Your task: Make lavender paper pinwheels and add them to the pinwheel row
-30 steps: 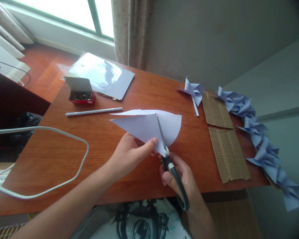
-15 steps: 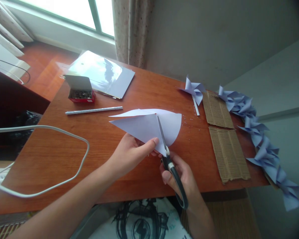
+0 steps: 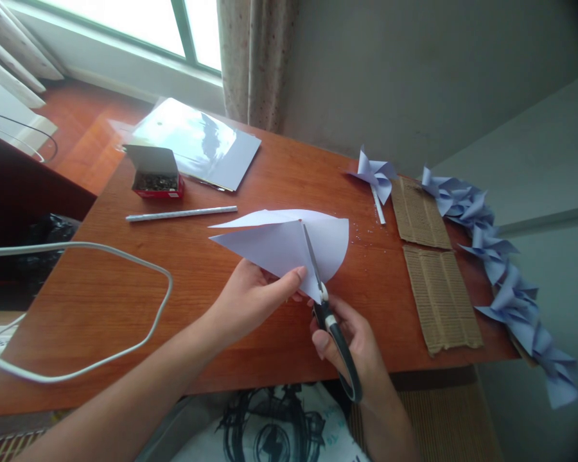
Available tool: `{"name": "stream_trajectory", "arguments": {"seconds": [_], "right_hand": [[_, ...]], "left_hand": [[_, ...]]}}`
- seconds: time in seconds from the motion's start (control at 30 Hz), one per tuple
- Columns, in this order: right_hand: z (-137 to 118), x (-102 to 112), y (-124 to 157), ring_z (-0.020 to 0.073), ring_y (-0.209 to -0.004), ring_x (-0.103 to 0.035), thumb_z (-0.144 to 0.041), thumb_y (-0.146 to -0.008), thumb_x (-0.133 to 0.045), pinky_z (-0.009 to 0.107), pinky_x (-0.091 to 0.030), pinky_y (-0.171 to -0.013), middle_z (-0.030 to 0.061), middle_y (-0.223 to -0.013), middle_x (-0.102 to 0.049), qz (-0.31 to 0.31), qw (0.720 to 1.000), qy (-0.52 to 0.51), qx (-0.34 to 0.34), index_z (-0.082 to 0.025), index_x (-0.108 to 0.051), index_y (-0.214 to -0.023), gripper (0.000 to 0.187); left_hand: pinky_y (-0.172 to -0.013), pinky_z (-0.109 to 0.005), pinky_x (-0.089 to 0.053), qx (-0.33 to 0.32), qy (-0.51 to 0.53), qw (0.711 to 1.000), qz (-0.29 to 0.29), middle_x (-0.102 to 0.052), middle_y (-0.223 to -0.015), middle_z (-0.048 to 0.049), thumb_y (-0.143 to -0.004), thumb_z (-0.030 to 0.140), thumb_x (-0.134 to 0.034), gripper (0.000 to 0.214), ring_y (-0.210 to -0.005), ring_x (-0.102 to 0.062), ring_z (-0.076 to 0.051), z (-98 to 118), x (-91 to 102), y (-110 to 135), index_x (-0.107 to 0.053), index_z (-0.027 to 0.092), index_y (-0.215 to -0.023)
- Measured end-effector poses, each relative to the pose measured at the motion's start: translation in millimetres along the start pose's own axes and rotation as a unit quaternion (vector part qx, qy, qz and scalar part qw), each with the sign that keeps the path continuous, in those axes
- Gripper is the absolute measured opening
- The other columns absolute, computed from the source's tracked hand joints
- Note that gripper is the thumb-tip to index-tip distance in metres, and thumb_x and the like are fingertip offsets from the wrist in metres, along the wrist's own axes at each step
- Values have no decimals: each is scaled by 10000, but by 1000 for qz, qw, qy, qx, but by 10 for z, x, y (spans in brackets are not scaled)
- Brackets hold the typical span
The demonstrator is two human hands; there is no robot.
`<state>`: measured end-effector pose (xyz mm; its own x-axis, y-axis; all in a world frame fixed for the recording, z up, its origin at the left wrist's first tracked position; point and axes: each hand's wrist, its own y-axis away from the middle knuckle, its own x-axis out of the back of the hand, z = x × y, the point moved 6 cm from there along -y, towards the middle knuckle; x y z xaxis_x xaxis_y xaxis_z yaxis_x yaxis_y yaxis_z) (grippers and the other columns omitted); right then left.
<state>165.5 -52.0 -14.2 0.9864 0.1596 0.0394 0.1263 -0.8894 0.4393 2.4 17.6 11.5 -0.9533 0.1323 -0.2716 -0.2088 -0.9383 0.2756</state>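
A pale sheet of paper (image 3: 274,242) is pinched in my left hand (image 3: 250,292), the thumb lying on top near the lower corner. The sheet has a slit at its left side, and its right side curls upward. My right hand (image 3: 351,340) is wrapped round the dark handles of a pair of scissors (image 3: 337,333). The blade lies over the paper, running from its lower corner up toward a small red dot near the middle. The lower blade is hidden beneath the sheet.
Behind the paper lie a rolled paper stick (image 3: 183,213), an open red box (image 3: 158,186) of small dark items and a glossy sheet stack (image 3: 197,144). Rightward are a pinwheel (image 3: 373,172), corrugated cardboard pieces (image 3: 443,298) and several more pinwheels (image 3: 515,289). A white cable (image 3: 166,301) loops at left.
Almost nothing differs. The paper, scissors and both hands have shifted very slightly to the left in the view.
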Motion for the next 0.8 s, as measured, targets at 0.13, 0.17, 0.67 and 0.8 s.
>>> {"name": "stream_trajectory", "arguments": {"seconds": [0.13,0.17,0.67,0.8], "right_hand": [[16,5,8,104,-566,-470,-553,-744,-815,228,-388,-506,4,-765,-620,8,1000,-12,-1,-193,-648,-1178,589],[15,5,11,105,-567,-473,-553,-740,-818,226,-385,-499,4,-762,-619,10,1000,-13,-1,-193,-649,-1173,588],[-20,19,27,108,-591,-506,-484,-745,-832,230,-447,-557,-3,-761,-635,35,999,3,3,-190,-673,-1116,499],[2,32,22,105,-585,-498,-464,-750,-833,229,-439,-548,-5,-766,-636,35,999,7,8,-195,-676,-1119,482]], "left_hand": [[-567,-203,-564,-4,3,1000,-9,-774,-716,-62,-836,266,-705,162,-625,-713,-162,8,-10,8,-725,126,-757],[-570,-206,-566,-6,0,1000,-11,-775,-718,-63,-838,269,-702,165,-630,-716,-166,10,-10,9,-726,127,-757],[-578,-204,-559,-2,1,1000,-11,-776,-723,-63,-836,267,-703,160,-642,-714,-166,6,-3,6,-733,132,-756],[-567,-192,-547,0,1,1000,-9,-762,-699,-50,-829,262,-708,157,-615,-694,-149,6,1,-2,-727,131,-745]]}}
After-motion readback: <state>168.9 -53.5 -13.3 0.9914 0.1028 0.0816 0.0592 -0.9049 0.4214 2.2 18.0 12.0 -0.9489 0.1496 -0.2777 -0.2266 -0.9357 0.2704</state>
